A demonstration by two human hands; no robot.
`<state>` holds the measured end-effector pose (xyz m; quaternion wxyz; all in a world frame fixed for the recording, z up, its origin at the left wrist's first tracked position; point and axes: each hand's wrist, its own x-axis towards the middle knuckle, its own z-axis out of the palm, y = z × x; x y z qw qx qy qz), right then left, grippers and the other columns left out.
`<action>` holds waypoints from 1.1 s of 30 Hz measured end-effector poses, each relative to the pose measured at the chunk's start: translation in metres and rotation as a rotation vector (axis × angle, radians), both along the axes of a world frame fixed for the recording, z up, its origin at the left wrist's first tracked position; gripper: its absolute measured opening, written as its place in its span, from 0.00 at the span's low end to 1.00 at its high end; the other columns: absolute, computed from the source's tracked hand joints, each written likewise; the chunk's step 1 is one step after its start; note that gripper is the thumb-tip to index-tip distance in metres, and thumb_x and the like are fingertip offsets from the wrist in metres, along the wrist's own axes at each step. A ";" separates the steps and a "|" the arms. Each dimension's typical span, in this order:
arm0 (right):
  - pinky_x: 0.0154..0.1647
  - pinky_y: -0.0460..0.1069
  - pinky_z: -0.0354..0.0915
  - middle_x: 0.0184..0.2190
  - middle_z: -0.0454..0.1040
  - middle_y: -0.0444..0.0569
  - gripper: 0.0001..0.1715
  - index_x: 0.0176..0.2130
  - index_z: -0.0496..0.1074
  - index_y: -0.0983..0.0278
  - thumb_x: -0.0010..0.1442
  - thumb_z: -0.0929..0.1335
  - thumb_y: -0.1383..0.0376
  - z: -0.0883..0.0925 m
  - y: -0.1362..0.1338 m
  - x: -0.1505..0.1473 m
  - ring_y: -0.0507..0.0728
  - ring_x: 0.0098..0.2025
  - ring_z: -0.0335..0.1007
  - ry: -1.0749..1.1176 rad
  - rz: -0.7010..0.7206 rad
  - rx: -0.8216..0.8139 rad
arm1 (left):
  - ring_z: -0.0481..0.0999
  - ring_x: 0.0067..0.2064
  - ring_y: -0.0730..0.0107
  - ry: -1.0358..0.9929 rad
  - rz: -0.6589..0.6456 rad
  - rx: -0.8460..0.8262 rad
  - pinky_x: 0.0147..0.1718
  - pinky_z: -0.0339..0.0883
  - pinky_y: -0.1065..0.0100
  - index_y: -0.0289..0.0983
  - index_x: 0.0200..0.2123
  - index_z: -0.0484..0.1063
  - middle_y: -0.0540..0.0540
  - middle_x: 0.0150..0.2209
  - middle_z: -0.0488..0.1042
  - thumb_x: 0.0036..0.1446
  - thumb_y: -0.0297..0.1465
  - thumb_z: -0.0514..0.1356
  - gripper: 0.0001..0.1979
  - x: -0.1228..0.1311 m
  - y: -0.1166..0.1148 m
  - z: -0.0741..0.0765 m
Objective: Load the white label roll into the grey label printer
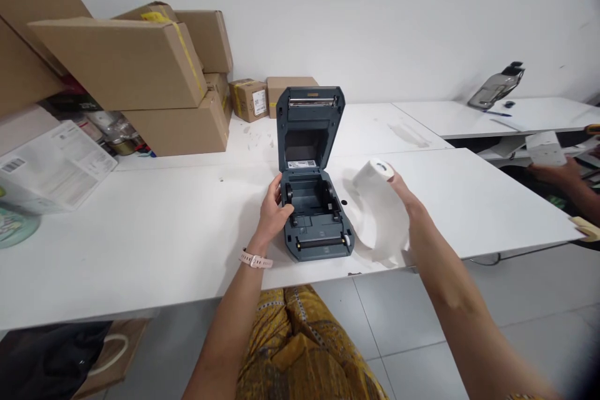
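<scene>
A dark grey label printer (319,229) stands on the white table with its lid (310,125) tipped up and back. Its inside bay shows no roll. My left hand (275,209) grips the printer's left side, the thumb hooked over the edge by the inner roll holder and the fingers outside. To the right of the printer, my right hand (407,192) holds a white paper roll (372,176) by its right side. A loose length of paper hangs from the roll down to the tabletop; most of the right fingers are hidden behind it.
Cardboard boxes (126,62) are stacked at the left, with a white carton (60,165) before them. A clear bottle (497,87) and a blue pen (497,113) lie at the far right. There a co-worker's hand (565,170) holds a small white box (545,148).
</scene>
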<state>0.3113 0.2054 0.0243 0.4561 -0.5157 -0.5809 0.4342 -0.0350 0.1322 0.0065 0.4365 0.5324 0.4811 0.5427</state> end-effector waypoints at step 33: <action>0.52 0.62 0.75 0.51 0.82 0.58 0.31 0.62 0.69 0.60 0.65 0.69 0.52 -0.017 -0.064 -0.057 0.67 0.50 0.81 -0.585 0.172 0.131 | 0.69 0.70 0.49 0.030 0.007 -0.005 0.70 0.64 0.47 0.40 0.72 0.61 0.38 0.70 0.69 0.47 0.24 0.61 0.45 0.002 -0.001 0.004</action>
